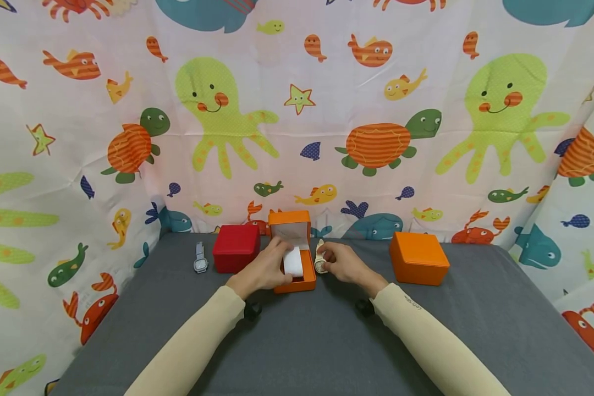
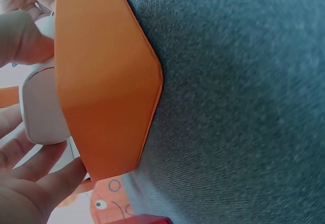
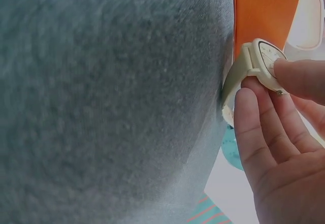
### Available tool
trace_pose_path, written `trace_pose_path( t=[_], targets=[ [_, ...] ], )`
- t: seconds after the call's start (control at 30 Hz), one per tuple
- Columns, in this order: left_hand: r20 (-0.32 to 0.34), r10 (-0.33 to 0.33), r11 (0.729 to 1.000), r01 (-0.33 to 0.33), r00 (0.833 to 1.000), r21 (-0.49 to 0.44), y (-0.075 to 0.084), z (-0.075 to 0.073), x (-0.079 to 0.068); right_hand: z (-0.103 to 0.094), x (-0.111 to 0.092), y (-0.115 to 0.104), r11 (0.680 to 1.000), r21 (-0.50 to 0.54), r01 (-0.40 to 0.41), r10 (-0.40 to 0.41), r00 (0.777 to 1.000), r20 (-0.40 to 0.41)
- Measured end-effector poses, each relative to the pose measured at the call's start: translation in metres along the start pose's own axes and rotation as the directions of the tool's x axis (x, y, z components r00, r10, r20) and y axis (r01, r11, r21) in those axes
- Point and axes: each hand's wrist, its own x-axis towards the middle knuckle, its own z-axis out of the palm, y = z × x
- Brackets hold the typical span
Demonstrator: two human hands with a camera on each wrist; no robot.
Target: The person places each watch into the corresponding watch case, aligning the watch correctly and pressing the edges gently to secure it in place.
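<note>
Head view: across the grey surface (image 1: 297,344), the left hand (image 1: 265,267) reaches into the open orange box (image 1: 295,287), fingers about the white cushion (image 1: 293,264). Just right of that box, the right hand (image 1: 345,263) pinches the cream watch (image 1: 320,267).

Left wrist view: I see thumb and fingers grasping the cushion from opposite sides.

Right wrist view: thumb and fingers hold the watch by its case, strap curving toward the surface.

Open box (image 2: 106,82): smooth, leather-like, faint sheen
Cushion (image 2: 44,107): smooth, matt
Cream strap (image 3: 237,76): smooth, matt, plastic-looking
Tablecloth (image 1: 302,346): woven, slightly rough, matt
</note>
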Motion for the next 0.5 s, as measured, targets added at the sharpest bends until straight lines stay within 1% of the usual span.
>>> trace_pose_path(
  t=[0.13,0.3,0.4,0.5],
  targets=[
    [-0.054,0.011,0.999,-0.014,0.998,-0.043,0.001,0.001,-0.003,0.001,-0.002,0.0,1.0,0.015,0.0,0.0,1.0,-0.029],
    [-0.106,0.021,0.994,-0.032,0.994,-0.103,0.003,0.002,-0.008,0.002,-0.005,-0.002,0.999,0.052,-0.004,0.008,0.997,-0.071],
    [-0.146,0.015,0.989,-0.036,0.989,-0.142,0.004,0.003,-0.011,0.002,-0.007,-0.003,0.996,0.087,-0.014,0.022,0.996,-0.089],
    [-0.189,-0.009,0.982,-0.028,0.982,-0.189,0.006,0.005,-0.015,0.001,-0.01,-0.005,0.992,0.126,-0.021,0.033,0.995,-0.098]
  ],
)
